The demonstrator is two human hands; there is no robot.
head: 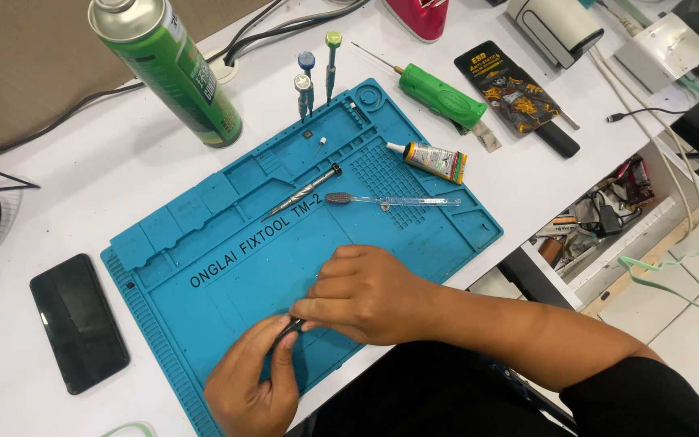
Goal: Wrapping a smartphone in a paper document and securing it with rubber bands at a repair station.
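1. The white table [66, 186] carries everything in view, its right edge dropping off to a cluttered shelf of cables and small parts.
2. A blue silicone work mat [204, 243] with moulded compartments lies tilted across the middle of the table; both hands work over its near part.
3. A green spray can [167, 69] stands upright just beyond the mat's far left corner.
4. A black phone [78, 322] lies screen-up on the table, left of the mat and apart from it.
5. The right hand [366, 295] rests on the mat, its fingers bunched together around a small item that they hide; I cannot tell what it is.
6. The left hand [252, 384] comes in from the near edge, thumb and fingers pinched shut on a thin dark tool [289, 330], whose tip meets the right hand's fingertips just above the mat.
7. A green-handled screwdriver [438, 95] lies on the table beyond the mat's far right edge.
8. A clear-handled brush [390, 200] lies on the mat's ridged area, with a metal screwdriver [305, 193] just to its left.
9. A small glue tube [430, 159] lies at the mat's far edge.
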